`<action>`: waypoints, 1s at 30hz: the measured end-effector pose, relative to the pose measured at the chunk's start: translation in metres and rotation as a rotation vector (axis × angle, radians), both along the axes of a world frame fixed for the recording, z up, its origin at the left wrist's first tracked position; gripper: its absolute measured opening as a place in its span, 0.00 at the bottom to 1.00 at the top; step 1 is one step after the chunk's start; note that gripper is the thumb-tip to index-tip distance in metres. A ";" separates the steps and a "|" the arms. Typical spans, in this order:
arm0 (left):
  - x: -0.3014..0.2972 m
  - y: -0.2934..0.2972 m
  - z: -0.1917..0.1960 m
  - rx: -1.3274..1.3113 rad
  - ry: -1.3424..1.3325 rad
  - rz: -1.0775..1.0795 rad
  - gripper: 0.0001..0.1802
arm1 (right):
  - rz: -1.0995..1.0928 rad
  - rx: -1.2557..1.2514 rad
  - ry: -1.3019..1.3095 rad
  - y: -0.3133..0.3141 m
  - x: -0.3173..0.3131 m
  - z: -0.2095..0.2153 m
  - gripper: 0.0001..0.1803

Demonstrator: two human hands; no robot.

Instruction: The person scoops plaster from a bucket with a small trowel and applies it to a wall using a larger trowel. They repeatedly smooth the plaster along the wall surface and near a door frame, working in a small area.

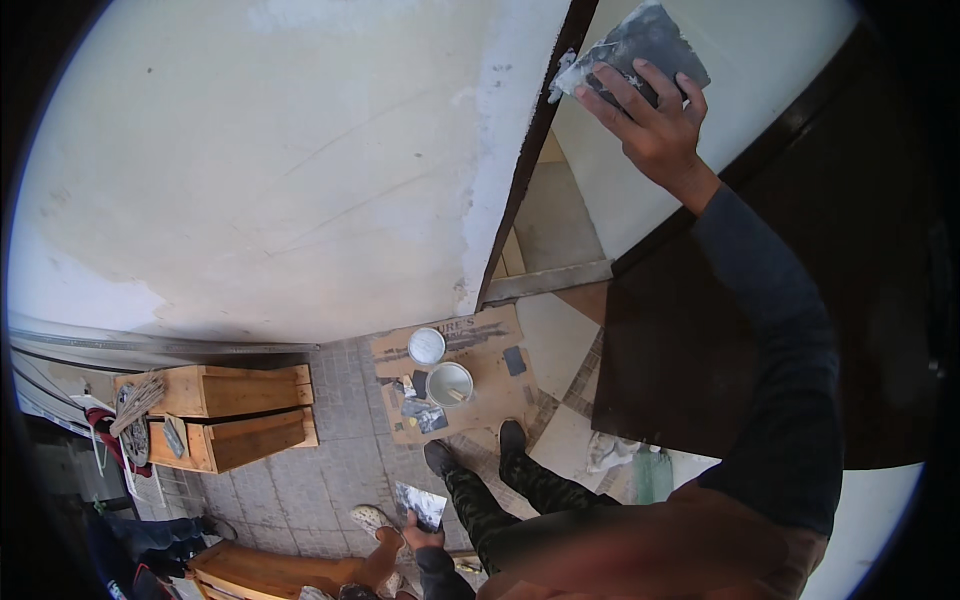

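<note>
1. At the far left, two pale wooden crates (232, 415) stand stacked on the grey paved floor (300, 490), a straw brush (138, 397) lying over their left end. They sit well apart from both hands.
2. Low in the middle, the left hand (425, 535) pinches a small paste-smeared dark sheet (421, 505) by its lower edge, thumb and fingers pressed on it. The sheet looks light and floppy; an edge pinch should be enough.
3. Just above, a flattened brown cardboard sheet (470, 375) on the floor carries a round white lid (426, 346), an open metal tin (450, 384) and dark scraps. The person's shoes stand at its lower edge, so foot room there is tight.
4. A dark vertical door-frame strip (535, 150) divides the patched cream plaster wall (280, 170) from the doorway.
5. Upper right, the right hand (655, 125) presses a grey, dust-whitened abrasive sheet (640, 50) flat beside that strip, fingers spread over it. It seems thin, limp and gritty, best held under a flat palm. The strip's edge limits leftward strokes; the surface rightward looks open.
</note>
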State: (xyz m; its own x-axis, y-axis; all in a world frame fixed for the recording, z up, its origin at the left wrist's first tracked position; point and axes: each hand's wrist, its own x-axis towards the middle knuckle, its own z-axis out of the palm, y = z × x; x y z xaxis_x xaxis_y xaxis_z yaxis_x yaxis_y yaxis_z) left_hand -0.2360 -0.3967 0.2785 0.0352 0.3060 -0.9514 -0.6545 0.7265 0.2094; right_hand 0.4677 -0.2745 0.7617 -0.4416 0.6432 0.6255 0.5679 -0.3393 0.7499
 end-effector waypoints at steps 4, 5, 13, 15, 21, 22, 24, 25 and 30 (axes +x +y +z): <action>0.009 0.014 -0.011 0.070 -0.085 -0.012 0.14 | -0.002 -0.049 -0.005 0.006 -0.010 -0.007 0.16; 0.010 0.015 -0.012 0.069 -0.089 -0.023 0.14 | -0.015 -0.065 -0.002 0.002 -0.013 -0.011 0.17; 0.015 0.008 -0.001 0.213 -0.083 -0.116 0.14 | -0.017 -0.059 0.107 -0.019 -0.014 0.008 0.20; 0.016 0.008 0.000 0.208 -0.159 -0.128 0.16 | -0.015 -0.035 0.130 -0.026 -0.013 0.023 0.22; 0.006 -0.007 0.010 -0.033 -0.325 -0.258 0.19 | 0.120 -0.037 0.155 -0.043 -0.015 0.038 0.18; 0.007 -0.017 0.012 0.024 -0.306 -0.261 0.20 | 0.134 -0.035 0.143 -0.040 -0.014 0.035 0.17; 0.021 -0.038 0.013 0.104 -0.275 -0.229 0.20 | 0.173 -0.028 0.108 -0.031 -0.008 0.031 0.16; 0.023 -0.044 0.014 0.116 -0.296 -0.277 0.21 | 0.193 -0.024 0.094 -0.026 -0.005 0.028 0.16; 0.029 -0.060 0.012 0.058 -0.204 -0.485 0.24 | 0.205 0.093 0.058 -0.020 0.011 0.040 0.14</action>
State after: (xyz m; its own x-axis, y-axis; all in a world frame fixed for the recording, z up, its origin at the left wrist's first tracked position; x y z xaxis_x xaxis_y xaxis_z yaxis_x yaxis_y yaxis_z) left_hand -0.2066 -0.4569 0.2904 0.3682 0.2603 -0.8926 -0.2778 0.9470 0.1615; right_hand 0.4784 -0.2946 0.8019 -0.5186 0.4821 0.7061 0.6738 -0.2780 0.6847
